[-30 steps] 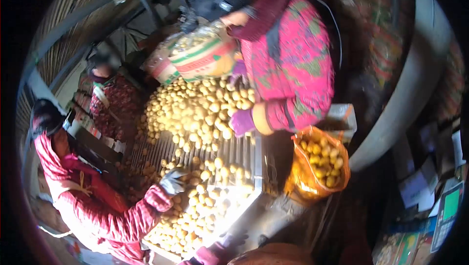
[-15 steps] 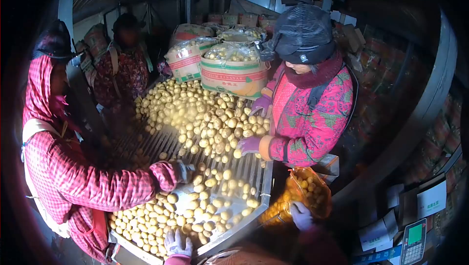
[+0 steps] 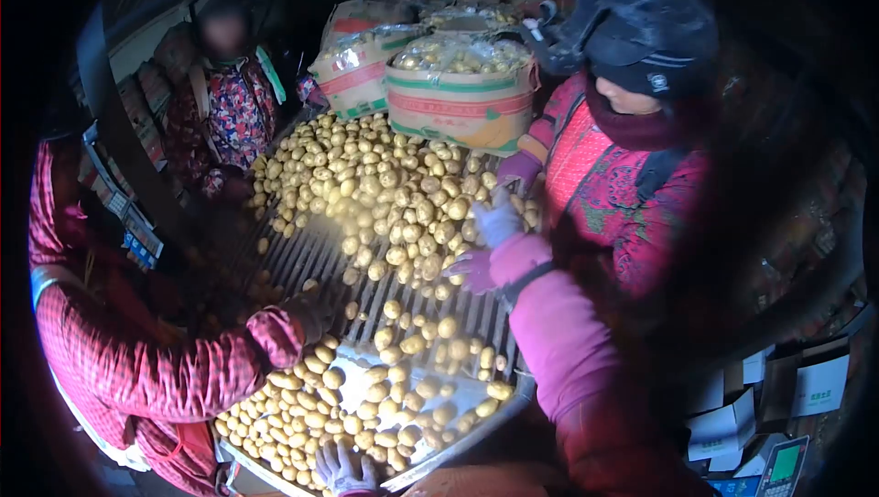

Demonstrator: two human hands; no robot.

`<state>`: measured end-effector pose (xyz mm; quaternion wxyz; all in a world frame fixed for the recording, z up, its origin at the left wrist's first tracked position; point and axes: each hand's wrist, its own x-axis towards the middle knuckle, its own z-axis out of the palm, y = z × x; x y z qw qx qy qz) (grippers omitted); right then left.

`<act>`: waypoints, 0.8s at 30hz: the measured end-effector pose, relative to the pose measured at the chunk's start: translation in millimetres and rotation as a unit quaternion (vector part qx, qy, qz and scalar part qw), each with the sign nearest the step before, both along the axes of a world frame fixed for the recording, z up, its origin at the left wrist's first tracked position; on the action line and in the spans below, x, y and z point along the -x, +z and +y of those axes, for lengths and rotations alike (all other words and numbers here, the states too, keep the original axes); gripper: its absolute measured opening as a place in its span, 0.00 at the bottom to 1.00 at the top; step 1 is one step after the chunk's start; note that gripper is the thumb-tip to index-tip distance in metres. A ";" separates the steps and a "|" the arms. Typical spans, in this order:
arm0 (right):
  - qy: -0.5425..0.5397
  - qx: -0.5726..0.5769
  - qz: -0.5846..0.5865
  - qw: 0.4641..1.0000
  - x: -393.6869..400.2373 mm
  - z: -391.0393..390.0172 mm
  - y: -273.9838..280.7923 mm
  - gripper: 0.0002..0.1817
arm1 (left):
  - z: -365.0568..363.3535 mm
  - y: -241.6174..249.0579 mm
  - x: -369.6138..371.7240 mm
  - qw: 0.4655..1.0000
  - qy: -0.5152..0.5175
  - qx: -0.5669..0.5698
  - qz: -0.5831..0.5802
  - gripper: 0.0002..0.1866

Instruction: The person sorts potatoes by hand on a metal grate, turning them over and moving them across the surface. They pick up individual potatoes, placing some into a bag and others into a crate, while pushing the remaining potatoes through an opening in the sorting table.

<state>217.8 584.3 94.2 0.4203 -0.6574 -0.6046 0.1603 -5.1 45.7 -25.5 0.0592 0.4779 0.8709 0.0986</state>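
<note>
My left hand (image 3: pixel 346 469), in a pale purple glove, rests with spread fingers at the near edge of the sorting table (image 3: pixel 417 477), against the potatoes (image 3: pixel 302 401) piled there. My right hand (image 3: pixel 497 218), gloved alike, is stretched far out over the table to the right edge of the large potato heap (image 3: pixel 403 195). Its fingers look apart and I see nothing held in them. A co-worker's two purple-gloved hands (image 3: pixel 519 170) are close to it, one beyond and one just below my wrist.
Open boxes of potatoes (image 3: pixel 458 117) stand at the table's far end. A co-worker (image 3: pixel 632 158) leans in from the right. Another person's arm (image 3: pixel 174 360) reaches in from the left, and a third person (image 3: pixel 224 103) stands behind. White cartons (image 3: pixel 723 428) and a scale (image 3: pixel 785 465) are at lower right.
My right hand has left the orange mesh bag of potatoes at lower right and swung forward over the heap. My left hand stays at the near edge. The view has shifted.
</note>
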 end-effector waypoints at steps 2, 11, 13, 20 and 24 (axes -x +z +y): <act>0.090 0.023 -0.338 0.937 -16.7 45.8 -29.5 0.33 | 6.3 15.6 -7.3 1.000 0.013 0.007 -0.006 0.39; 0.455 0.245 -0.436 0.737 -8.8 -134.5 -53.0 0.26 | 12.7 11.5 -6.8 1.000 0.005 0.012 0.013 0.35; 0.438 0.050 -0.464 0.769 -23.2 -137.5 -86.1 0.34 | 14.2 13.9 -6.9 1.000 0.005 0.024 0.008 0.35; 0.431 0.272 -0.490 0.707 -15.0 -118.1 -106.0 0.37 | 13.6 10.2 -6.7 1.000 -0.003 0.023 0.016 0.36; 0.437 0.245 -0.450 0.739 -11.3 -125.4 -115.9 0.30 | 8.8 -4.9 -7.3 1.000 -0.002 0.002 0.029 0.36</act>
